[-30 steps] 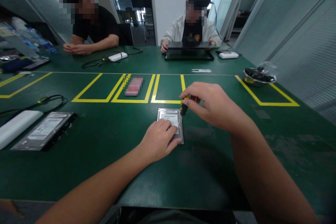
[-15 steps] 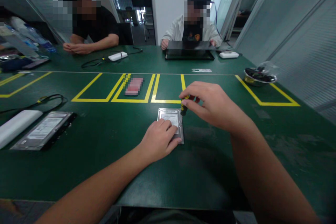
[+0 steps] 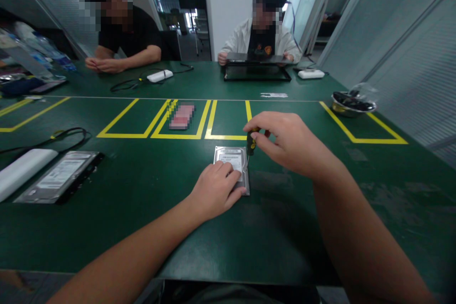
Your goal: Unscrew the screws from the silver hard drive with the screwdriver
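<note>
Green table (image 3: pixel 142 185) | left hand (image 3: pixel 215 190) half-covers hard drive (image 3: pixel 231 156) | screwdriver (image 3: pixel 251 141) tip unclear

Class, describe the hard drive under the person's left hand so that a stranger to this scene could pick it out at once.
On the green table, look just below the middle yellow-taped box. The hard drive lies flat there, pressed by the left hand, with the right hand holding a screwdriver at its far right corner. Unlike the second drive far left, hands touch it.
</note>
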The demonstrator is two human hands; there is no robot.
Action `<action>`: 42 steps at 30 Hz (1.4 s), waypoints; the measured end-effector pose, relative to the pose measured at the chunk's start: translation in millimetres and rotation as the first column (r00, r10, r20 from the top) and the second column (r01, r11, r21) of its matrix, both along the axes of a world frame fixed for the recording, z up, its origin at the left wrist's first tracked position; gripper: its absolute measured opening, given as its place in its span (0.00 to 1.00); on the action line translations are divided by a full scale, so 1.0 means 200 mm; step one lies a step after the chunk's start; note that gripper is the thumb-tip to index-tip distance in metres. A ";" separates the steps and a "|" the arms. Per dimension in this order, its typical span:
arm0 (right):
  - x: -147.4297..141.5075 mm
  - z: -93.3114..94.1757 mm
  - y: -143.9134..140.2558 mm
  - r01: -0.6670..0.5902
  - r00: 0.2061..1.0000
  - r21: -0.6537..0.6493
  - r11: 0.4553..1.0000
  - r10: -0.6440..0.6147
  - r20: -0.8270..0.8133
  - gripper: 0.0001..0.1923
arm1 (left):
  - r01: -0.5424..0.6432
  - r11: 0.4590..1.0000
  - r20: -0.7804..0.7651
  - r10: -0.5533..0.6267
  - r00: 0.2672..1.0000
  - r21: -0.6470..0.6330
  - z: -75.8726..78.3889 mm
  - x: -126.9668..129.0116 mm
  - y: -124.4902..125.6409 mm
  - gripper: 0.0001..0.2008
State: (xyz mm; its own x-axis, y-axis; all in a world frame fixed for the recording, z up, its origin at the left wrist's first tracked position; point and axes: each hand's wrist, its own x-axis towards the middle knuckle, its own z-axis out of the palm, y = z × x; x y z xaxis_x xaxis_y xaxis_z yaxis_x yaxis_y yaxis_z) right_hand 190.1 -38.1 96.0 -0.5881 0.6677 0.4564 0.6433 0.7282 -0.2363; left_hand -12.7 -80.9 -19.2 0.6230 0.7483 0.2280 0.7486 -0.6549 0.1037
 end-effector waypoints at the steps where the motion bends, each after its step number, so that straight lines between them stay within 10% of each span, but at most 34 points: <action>1: 0.00 0.00 0.00 0.000 1.000 0.001 1.000 0.000 -0.001 0.09 | 0.000 1.000 0.001 0.000 1.000 0.000 0.00 0.00 0.00 0.17; 42: -0.01 -0.01 0.01 0.027 0.998 -0.045 0.999 -0.025 0.051 0.10 | 0.003 1.000 0.007 -0.003 1.000 -0.002 0.00 0.00 0.00 0.16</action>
State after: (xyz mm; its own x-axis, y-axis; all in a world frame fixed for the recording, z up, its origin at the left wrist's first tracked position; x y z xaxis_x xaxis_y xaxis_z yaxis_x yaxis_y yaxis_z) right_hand 187.6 -35.5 93.0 -0.5917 0.7026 0.3953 0.6739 0.7002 -0.2357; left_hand -12.2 -81.0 -19.3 0.6234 0.7472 0.2304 0.7462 -0.6565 0.1102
